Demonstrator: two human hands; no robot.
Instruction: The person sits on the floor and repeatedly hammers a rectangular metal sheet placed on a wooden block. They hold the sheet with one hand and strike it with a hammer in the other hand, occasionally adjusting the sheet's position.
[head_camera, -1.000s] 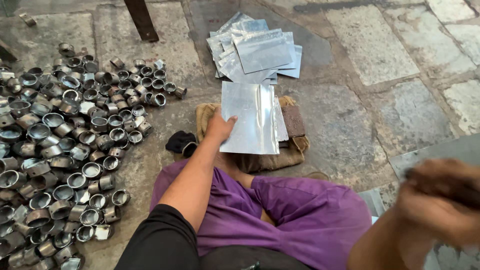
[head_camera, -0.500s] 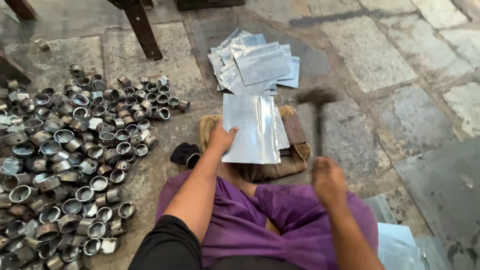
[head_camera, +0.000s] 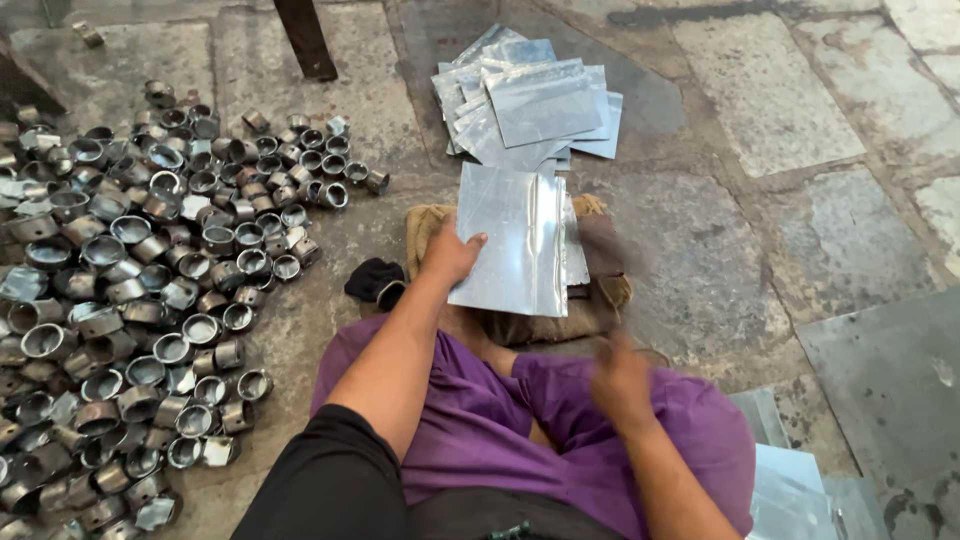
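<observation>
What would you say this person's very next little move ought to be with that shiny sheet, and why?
Probably a hammer blow onto the metal sheet. The left hand presses the sheet's left edge flat on the padded block, while the right hand is blurred beside its right edge, gripping what looks like a hammer. The sheet is pinned and lies under the tool, so a strike seems likeliest.

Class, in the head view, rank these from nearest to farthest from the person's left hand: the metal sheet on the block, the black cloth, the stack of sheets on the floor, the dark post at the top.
1. Metal sheet: under the left hand, touching.
2. Black cloth: just left of the hand.
3. Stack of sheets: beyond the hand, up and right.
4. Dark post: farthest, top edge.
</observation>
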